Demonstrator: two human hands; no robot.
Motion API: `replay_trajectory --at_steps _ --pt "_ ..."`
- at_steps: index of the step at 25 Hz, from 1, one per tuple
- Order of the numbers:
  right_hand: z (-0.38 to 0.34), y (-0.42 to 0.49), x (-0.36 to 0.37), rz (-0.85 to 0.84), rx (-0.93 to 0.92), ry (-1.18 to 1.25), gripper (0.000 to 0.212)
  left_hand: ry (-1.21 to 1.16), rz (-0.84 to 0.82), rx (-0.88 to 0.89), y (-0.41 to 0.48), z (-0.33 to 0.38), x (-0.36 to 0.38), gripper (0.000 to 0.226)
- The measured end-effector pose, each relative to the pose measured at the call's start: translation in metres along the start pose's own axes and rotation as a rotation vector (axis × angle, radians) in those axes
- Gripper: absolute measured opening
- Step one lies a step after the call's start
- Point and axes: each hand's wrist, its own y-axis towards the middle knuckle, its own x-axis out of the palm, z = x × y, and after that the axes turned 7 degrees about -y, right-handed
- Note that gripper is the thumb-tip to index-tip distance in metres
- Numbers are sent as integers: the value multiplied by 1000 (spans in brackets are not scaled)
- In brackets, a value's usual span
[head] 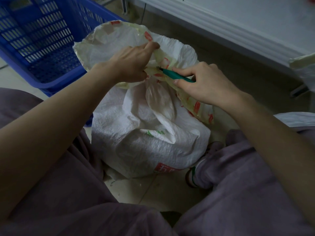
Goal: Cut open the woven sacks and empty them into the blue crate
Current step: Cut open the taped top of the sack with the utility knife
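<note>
While the head view looks down between the person's knees, the woven sack (pixel 150 138) stands on the tiled floor (pixel 153 189), close in front of the blue crate (pixel 42 40). The sack's flared, tape-marked top overlaps the crate's slatted wall in this view; whether they touch I cannot tell. The left hand (pixel 131 65) grips a fold of the bunched neck, fingers curled round it and pulling it taut. The right hand (pixel 204 82) pinches a green-handled cutter (pixel 177 76) between thumb and fingers, with the dark tip set against the gathered tape just beside the left hand. Below the neck a clear inner liner shows; the contents are hidden. A 2nd sack (pixel 305 68) peeks in at the right edge.

I judge the neck only partly cut, with nothing tipped out yet. The main risk is the blade's line: it points toward the left hand, so a sudden give in the tape could send the tip into those fingers. A deep stroke could also slit the liner low down and spill the load on the floor, not into the crate.
</note>
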Motion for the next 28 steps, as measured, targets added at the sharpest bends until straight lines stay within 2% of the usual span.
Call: replay_trajectory --at_steps 6,18,28 --pt "-7 1 0 59 -74 -44 42 -31 -14 15 -1 3 -1 80" --pt "4 4 0 -15 39 -106 38 -14 22 -47 -3 -10 -9 72" --pt "12 -3 -8 66 -39 -64 40 -99 42 -71 -6 -15 -16 79"
